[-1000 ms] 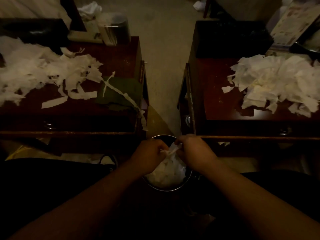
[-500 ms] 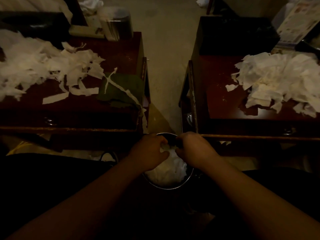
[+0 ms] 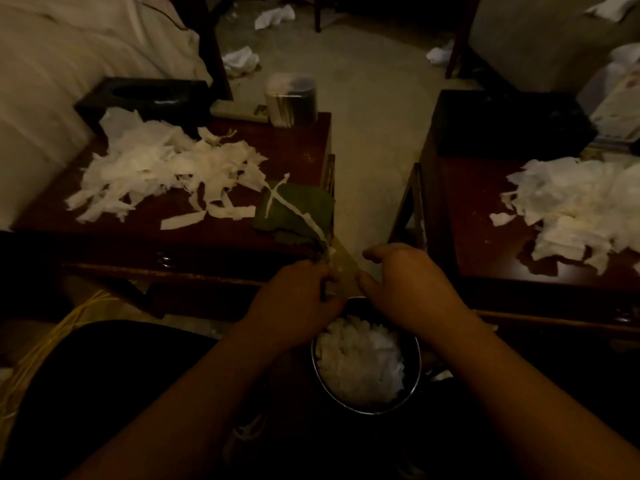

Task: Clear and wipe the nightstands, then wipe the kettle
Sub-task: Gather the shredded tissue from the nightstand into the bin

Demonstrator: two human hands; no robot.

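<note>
In the head view, two dark red counters stand side by side with a strip of floor between them. On the left counter (image 3: 284,147) lies a wide heap of torn white paper (image 3: 162,174), and at its near right corner a green cloth (image 3: 298,209) with a long paper strip (image 3: 294,209) lying across it and hanging over the edge. At the far side of this counter stand a black tissue box (image 3: 145,98) and a small cylindrical container (image 3: 291,102). On the right counter (image 3: 478,216) another heap of torn paper (image 3: 581,209) covers the right part, and a black box (image 3: 509,123) stands at the far side.

Near the person, low between the two counters, a round metal bin (image 3: 417,372) holds white paper scraps (image 3: 360,362).

Both hands are above the far rim of the bin. The left hand (image 3: 298,303) has its grip clenched around the lower end of the paper strip, just below the corner of the left counter. The right hand (image 3: 408,285) is just beside it, fingers curved and spread, holding nothing, so its grip is released.

Crumpled white tissues (image 3: 273,17) lie on the far floor, and a bed (image 3: 79,60) stands at the far left.
</note>
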